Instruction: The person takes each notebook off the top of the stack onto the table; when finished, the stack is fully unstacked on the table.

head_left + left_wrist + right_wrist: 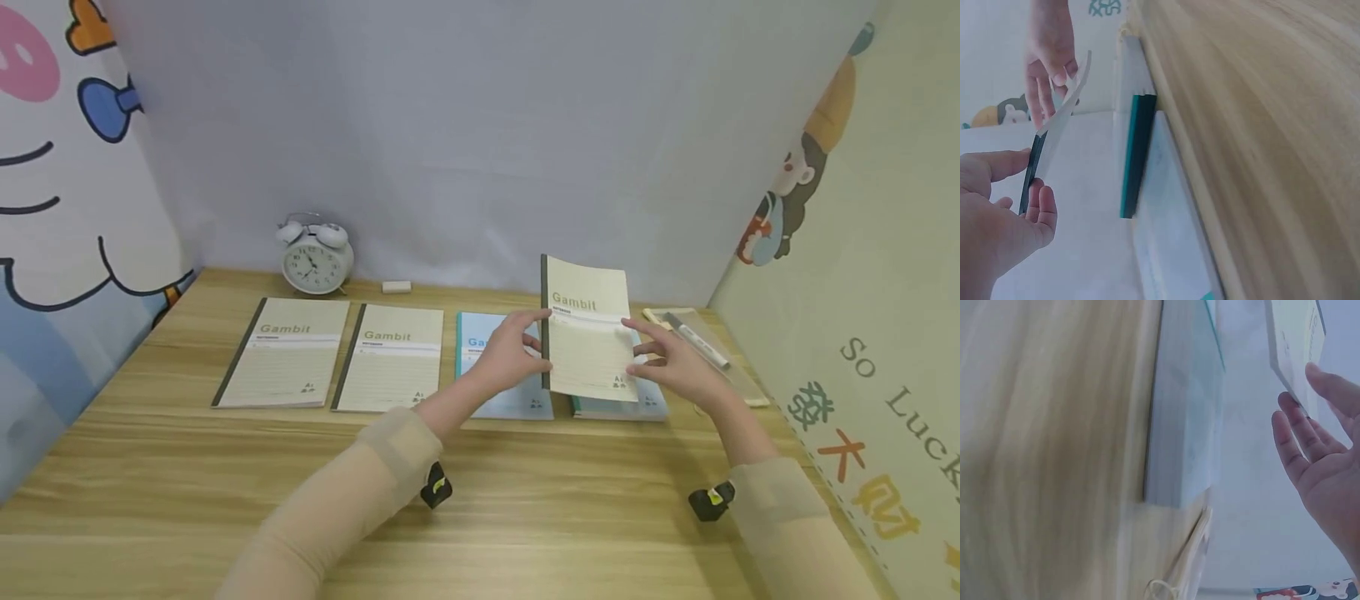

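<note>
A cream notebook (588, 337) with a dark spine is held up in the air, front cover toward me in the head view. My left hand (504, 357) pinches its spine edge between thumb and fingers. On the opposite edge, my right hand (681, 360) pinches it, thumb in front and fingertips behind. Beneath it lies a thick blue-green stack or notebook (618, 406), partly hidden. A blue notebook (513, 402) rests just left of that, partly covered by my left hand. In the left wrist view the raised notebook (1063, 115) bends slightly, apart from the stack (1138, 150).
Two cream notebooks (292, 362) lie side by side on the left of the wooden table (525, 517). Behind them stand a white alarm clock (317, 265) and a small white eraser (397, 287). A marker (699, 340) lies on a flat pouch (738, 379) at the right.
</note>
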`<state>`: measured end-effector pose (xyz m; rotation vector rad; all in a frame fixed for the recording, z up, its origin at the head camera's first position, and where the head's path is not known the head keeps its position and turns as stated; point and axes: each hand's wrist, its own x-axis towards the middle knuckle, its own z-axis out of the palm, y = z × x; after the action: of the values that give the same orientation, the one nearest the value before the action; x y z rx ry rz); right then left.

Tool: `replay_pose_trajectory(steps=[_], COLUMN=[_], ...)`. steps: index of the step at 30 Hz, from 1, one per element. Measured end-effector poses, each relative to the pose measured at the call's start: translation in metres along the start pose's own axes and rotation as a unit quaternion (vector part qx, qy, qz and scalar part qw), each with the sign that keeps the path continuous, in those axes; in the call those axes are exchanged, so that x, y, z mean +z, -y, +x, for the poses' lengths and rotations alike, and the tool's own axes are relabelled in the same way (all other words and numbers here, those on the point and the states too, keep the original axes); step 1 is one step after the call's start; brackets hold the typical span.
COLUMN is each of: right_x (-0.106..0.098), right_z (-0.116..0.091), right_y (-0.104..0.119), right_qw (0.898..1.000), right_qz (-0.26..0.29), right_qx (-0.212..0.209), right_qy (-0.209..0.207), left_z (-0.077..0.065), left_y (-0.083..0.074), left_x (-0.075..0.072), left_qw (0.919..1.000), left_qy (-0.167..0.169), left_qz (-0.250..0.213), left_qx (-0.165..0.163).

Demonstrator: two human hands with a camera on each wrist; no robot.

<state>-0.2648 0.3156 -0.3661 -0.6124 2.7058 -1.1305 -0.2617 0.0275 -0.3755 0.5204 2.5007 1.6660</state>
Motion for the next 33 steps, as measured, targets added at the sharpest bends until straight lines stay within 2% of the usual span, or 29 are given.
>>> replay_pose_trajectory(steps=[5, 12, 16, 21, 26, 33], right_x=[-0.003, -0.007, -0.006, -0.005, 0.0, 0.012], right_z=[0.005, 0.011, 0.015, 0.023, 0.027, 0.04], right_y=[0.015, 0.041, 0.056, 0.075, 0.097, 0.129], right_qw=[1.0, 1.0, 0.999, 0.995, 0.992, 0.987], right_qz=[-0.008, 0.027, 0.003, -0.034, -0.043, -0.055], right_qx=[-0.002, -0.006, -0.031, -0.072, -0.076, -0.114], right_qy=[-0.013, -0.015, -0.024, -0.058, -0.092, -0.101], left_z=[-0.003, -0.009, -0.012, -0.016, -0.021, -0.038], left_y=[-0.012, -0.023, -0.028, -0.035, -0.038, -0.036], left_x=[-0.016, -0.045, -0.061, -0.08, -0.098, -0.128], left_qw=[0.9998, 0.9993, 0.999, 0.9988, 0.9985, 0.9975], left_qy=[0.0, 0.02, 0.024, 0.006, -0.018, -0.046], left_qz=[0.001, -0.012, -0.015, -0.019, -0.008, 0.02], left_qx=[0.022, 0.03, 0.033, 0.046, 0.05, 0.051])
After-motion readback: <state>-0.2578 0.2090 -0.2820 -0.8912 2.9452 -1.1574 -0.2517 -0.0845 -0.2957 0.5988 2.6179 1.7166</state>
